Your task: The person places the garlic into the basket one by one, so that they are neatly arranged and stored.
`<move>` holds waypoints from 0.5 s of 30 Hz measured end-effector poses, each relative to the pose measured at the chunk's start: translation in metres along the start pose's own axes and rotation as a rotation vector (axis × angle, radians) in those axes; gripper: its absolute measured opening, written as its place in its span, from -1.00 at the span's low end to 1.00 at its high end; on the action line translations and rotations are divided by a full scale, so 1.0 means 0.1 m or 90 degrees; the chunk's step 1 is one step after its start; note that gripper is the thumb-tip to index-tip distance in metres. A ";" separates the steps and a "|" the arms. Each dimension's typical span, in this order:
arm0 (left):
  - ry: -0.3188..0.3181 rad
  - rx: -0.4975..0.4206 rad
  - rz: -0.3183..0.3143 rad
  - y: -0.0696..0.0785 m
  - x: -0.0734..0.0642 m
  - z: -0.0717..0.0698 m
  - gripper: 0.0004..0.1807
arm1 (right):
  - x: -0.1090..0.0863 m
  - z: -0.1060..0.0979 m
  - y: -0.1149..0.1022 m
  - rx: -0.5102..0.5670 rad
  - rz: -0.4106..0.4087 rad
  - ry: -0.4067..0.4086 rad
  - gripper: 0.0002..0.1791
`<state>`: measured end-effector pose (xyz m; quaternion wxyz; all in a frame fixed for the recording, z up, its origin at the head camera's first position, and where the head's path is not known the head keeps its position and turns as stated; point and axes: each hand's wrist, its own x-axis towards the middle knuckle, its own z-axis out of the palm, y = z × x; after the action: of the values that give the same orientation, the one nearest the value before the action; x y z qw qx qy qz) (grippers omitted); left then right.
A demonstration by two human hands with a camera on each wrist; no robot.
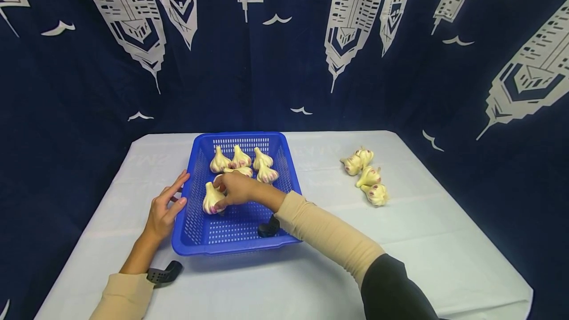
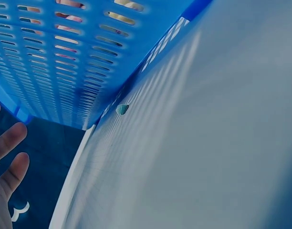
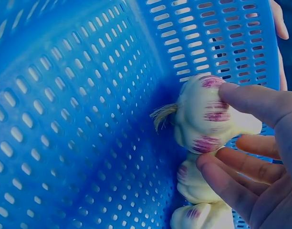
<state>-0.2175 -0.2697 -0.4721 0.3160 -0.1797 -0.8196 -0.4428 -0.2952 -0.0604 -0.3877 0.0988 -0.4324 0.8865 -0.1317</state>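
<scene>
A blue plastic basket (image 1: 222,249) with slotted walls stands on the white-covered table, several garlic bulbs in its far half. My right hand (image 1: 242,187) reaches inside and holds a garlic bulb (image 1: 211,200) near the left wall. In the right wrist view, the thumb (image 3: 246,98) lies on one side of that purple-streaked bulb (image 3: 203,117) and the fingers on the other; more bulbs lie beyond it. My left hand (image 1: 161,214) touches the basket's left rim from outside with extended fingers. Only its fingertips (image 2: 15,138) show in the left wrist view.
Several garlic bulbs (image 1: 369,177) lie in a loose group on the table (image 1: 426,241) right of the basket. A dark blue cloth (image 1: 249,73) with white building prints hangs behind and around the table. Black straps or devices (image 1: 166,273) sit at both wrists.
</scene>
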 end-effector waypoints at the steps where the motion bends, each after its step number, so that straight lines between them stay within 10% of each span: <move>1: 0.000 0.000 0.000 0.00 0.00 0.00 -0.41 | 0.00 0.00 0.00 0.000 0.004 0.000 -0.35; 15: -0.001 0.008 0.000 0.00 0.00 0.00 -0.40 | -0.04 -0.12 -0.02 0.034 0.004 0.045 -0.38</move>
<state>-0.2173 -0.2696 -0.4722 0.3166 -0.1781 -0.8224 -0.4379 -0.2953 -0.0567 -0.3759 0.0790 -0.4218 0.8871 -0.1703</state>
